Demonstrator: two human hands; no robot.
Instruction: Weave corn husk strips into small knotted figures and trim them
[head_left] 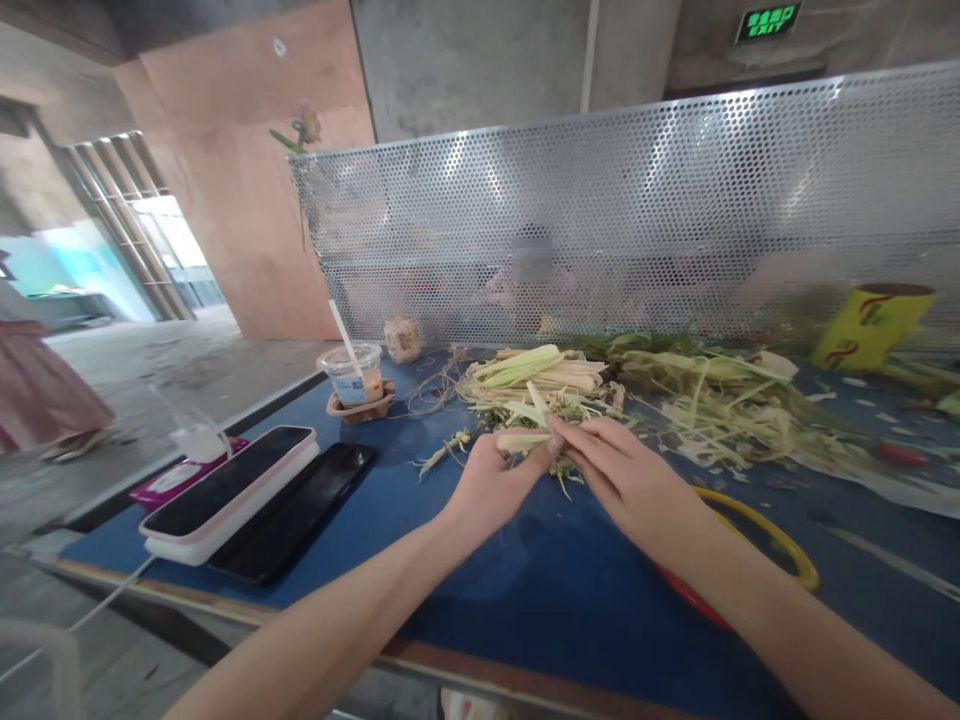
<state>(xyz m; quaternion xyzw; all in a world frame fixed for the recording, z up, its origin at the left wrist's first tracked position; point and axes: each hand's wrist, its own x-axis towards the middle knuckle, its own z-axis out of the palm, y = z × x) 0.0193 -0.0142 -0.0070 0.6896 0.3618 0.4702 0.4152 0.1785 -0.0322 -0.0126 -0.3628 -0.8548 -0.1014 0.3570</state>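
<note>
Both my hands meet over the blue table (480,590) near its middle. My left hand (491,485) is closed around a short pale strip of corn husk (521,438), thumb on top. My right hand (626,475) reaches in from the right, and its fingertips pinch the same husk piece beside my left thumb. Just behind my hands lies a pile of pale green and cream corn husks (540,380) with loose shreds around it.
A bigger heap of green husks (712,400) spreads to the right. Two phones (232,490) (296,520) and a plastic cup with a straw (352,375) lie at left. A yellow and red ring (780,545) lies under my right forearm. A perforated metal screen (637,200) stands behind, a yellow cup (870,325) at far right.
</note>
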